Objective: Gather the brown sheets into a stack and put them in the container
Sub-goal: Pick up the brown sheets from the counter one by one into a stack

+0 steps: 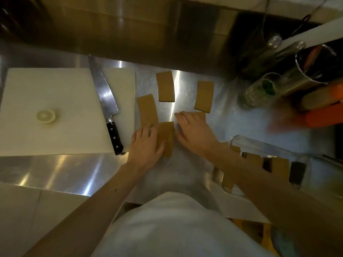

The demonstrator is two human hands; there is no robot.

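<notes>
Head view: looked down on steel counter (55, 169); gathering step in hand, judged early, with nothing stacked yet.
Brown sheets: lay loose and single on counter, five in count; far-left sheet (165, 86) and far-right sheet (204, 95) well apart, untouched; left sheet (147, 110) just beside cutting board (46, 108); near sheet (167, 138) closest to torso; right sheet (201, 115) mostly hidden under a hand.
Left hand (146, 143): rested flat across near end of left sheet and edge of near sheet; fingers released, fairly straight; grasped nothing.
Right hand (193, 130): lay spread on right sheet; fingers stretched out, pressing; no pinch seen.
Container (235, 138): clear dish, stood at right beside right forearm; held some brown pieces, too blurred to count.
Knife (104, 93): lay across cutting board, blade near left sheet.
Next move: likely called for sliding pressed sheets together, one over another; then reaching for far pair; called for care near blade; judged hard to lift thin sheets off flat steel without sliding first.
</notes>
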